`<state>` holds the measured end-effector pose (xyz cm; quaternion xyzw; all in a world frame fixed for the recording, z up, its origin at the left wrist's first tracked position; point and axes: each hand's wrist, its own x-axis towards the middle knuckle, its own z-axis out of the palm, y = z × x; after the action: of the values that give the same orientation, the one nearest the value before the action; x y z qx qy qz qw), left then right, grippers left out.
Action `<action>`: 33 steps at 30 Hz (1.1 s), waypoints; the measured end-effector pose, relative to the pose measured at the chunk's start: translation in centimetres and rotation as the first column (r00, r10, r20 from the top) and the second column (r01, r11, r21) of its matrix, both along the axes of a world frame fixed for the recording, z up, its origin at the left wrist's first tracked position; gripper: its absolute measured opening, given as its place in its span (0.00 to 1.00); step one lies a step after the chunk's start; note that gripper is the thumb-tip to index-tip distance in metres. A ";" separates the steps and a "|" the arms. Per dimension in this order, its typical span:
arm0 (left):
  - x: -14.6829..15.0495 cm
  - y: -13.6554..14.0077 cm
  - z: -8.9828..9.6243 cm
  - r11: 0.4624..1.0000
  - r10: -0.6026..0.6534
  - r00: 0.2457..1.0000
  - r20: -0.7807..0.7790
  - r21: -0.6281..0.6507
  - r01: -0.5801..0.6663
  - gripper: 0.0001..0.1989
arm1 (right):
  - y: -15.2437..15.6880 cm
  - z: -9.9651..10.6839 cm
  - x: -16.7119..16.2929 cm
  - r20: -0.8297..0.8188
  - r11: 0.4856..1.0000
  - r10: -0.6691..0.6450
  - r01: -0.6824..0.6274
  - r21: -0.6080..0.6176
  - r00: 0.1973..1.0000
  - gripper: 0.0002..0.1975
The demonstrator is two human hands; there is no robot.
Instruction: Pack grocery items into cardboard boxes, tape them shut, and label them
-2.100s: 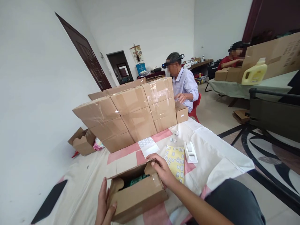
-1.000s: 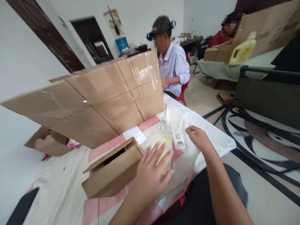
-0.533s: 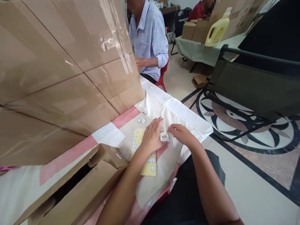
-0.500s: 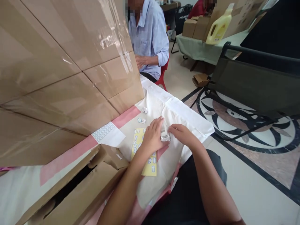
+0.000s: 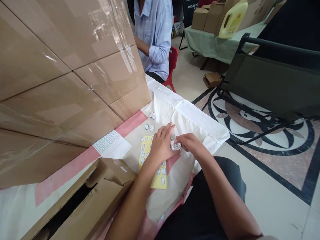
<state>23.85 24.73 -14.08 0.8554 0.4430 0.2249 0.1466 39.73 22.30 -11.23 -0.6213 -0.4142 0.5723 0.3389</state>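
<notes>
The left hand point(image 5: 162, 142) grasps one tape dispenser point(image 5: 176, 146); the right hand point(image 5: 190, 144) touches it, grip unclear. One yellow sticker sheet point(image 5: 156, 183) lies beside.

"Who sits across the corner?"

"A co-worker point(image 5: 155, 36) in a light blue checked shirt, sleeve rolled, on a red chair point(image 5: 173, 63)."

"And behind, to the right?"

"A counter draped in pale green cloth point(image 5: 207, 43). It carries a yellow jug point(image 5: 233, 22), with small cardboard cartons point(image 5: 199, 19) just left of it."

"Is the dark thing on the right a chair?"

"Hard to tell. It's dark fabric point(image 5: 277, 75) on a black frame, over a round, patterned inlay point(image 5: 250, 126)."

"The brown scrap beside it?"

"Folded cardboard point(image 5: 212, 79), lying on the floor point(image 5: 187, 78)."

"Any lettering?"

"White letters on black fabric point(image 5: 189, 14), up top."
</notes>
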 end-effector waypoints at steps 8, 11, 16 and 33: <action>0.3 -0.1 -0.7 0.998 0.043 0.999 0.005 0.042 -0.044 0.53 | -1.0 0.8 -1.0 0.138 0.981 -0.105 0.080 0.178 0.985 0.20; 0.3 -0.1 -0.9 0.998 0.051 0.999 0.016 0.044 -0.052 0.55 | -1.2 1.3 -1.0 0.132 0.982 -0.084 0.059 0.182 0.988 0.21; 0.2 0.0 -1.1 0.997 0.018 0.996 0.085 0.073 -0.024 0.50 | -2.0 1.2 -0.9 0.157 0.983 -0.065 0.036 0.181 0.985 0.19; -0.2 0.4 -1.2 0.987 -0.064 0.991 0.119 0.154 0.045 0.46 | -5.5 0.0 -0.2 0.001 0.990 -0.013 0.013 0.141 1.000 0.20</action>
<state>23.63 25.10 -15.28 0.8603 0.3911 0.3063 0.1147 39.51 16.78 -11.25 -0.5991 -0.4499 0.5388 0.3853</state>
